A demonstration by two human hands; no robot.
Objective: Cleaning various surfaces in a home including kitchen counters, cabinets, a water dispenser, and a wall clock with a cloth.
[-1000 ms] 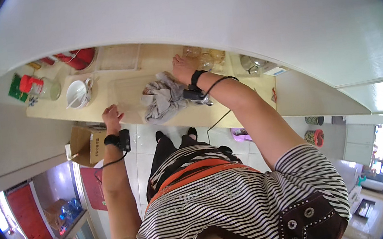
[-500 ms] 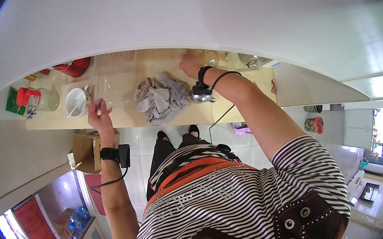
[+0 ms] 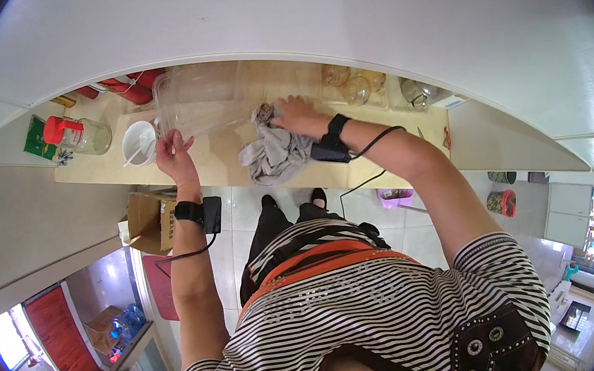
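Note:
My left hand (image 3: 177,158) is at the near left corner of a clear plastic tray (image 3: 199,86), fingers pinched on its rim. Left of that hand stands a white cup (image 3: 138,144) with a white spoon in it. A crumpled grey cloth (image 3: 275,155) lies near the counter's front edge. Over the cloth's far right side is my right hand (image 3: 300,116), fingers spread and touching it; the palm side is hidden. Beyond this hand, glass vessels (image 3: 356,89) stand at the back right.
On the counter (image 3: 214,147), a glass jar with a red lid (image 3: 91,136) lies at the left, near red items (image 3: 130,91). A metal pot (image 3: 415,91) stands at the right end. A white cabinet (image 3: 275,10) overhangs the back. Below left is a cardboard box (image 3: 149,222).
My right hand has moved left and nearer, from beside the glass vessels onto the cloth. My left hand stays at the tray. The whole view has shifted slightly.

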